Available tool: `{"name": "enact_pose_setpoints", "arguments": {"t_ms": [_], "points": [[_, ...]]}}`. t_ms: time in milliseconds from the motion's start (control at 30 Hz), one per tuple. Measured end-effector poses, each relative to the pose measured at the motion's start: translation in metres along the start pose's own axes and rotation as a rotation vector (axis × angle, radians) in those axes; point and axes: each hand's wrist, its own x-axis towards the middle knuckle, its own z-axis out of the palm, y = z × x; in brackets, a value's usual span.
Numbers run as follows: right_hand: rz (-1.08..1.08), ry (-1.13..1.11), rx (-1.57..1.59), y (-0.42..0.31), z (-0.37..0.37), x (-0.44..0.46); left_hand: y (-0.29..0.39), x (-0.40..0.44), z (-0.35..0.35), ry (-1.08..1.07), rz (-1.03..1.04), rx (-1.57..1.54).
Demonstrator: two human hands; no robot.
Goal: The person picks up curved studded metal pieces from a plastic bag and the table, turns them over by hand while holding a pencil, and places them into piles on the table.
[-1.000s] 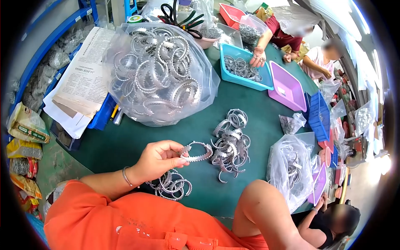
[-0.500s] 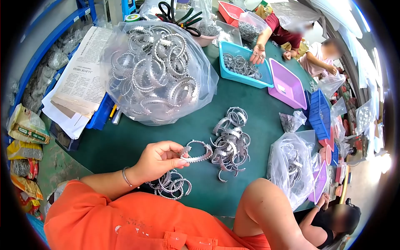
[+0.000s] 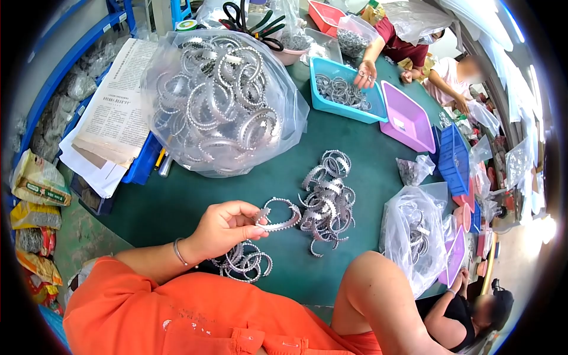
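My left hand (image 3: 234, 223) pinches a silver bangle (image 3: 283, 226) with beaded edges between thumb and fingers, above the green table. Beside the bangle, on its right, lies a heap of similar silver bangles (image 3: 328, 201). A smaller group of bangles (image 3: 248, 264) rests below my wrist, partly covered by it. Beyond my hand stands a large clear plastic bag (image 3: 290, 139) full of such bangles. My right hand is out of view; a bent bare limb (image 3: 378, 290) shows at the lower right, elbow or knee I cannot tell.
A turquoise basket (image 3: 349, 115) of small metal pieces and a purple basket (image 3: 408, 115) stand across the table (image 3: 177, 207). A clear bag of bangles (image 3: 435, 207) lies right. Newspaper (image 3: 115, 97) is at left, black-handled pliers (image 3: 254, 26) behind. Co-workers sit along the far and right sides.
My left hand and the bangle stay almost still. The co-worker in pink has lowered a hand beside a plastic bag. The person at lower right has shifted slightly.
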Motion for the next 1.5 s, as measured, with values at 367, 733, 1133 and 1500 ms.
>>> {"name": "enact_pose_setpoints", "arguments": {"t_ms": [367,733,1133,1500], "points": [[-0.008,-0.002,0.01,-0.001,0.001,0.0,-0.001,-0.001,0.0,-0.007,-0.008,0.007],[-0.012,0.002,0.028,-0.002,0.001,-0.001,0.0,-0.003,0.001,-0.008,-0.021,0.006],[-0.031,0.009,0.066,0.0,0.0,0.0,0.001,-0.005,0.001,-0.004,-0.019,0.014],[-0.335,0.308,0.099,0.016,-0.013,-0.007,0.001,-0.005,0.001,-0.02,0.025,0.019]]}}
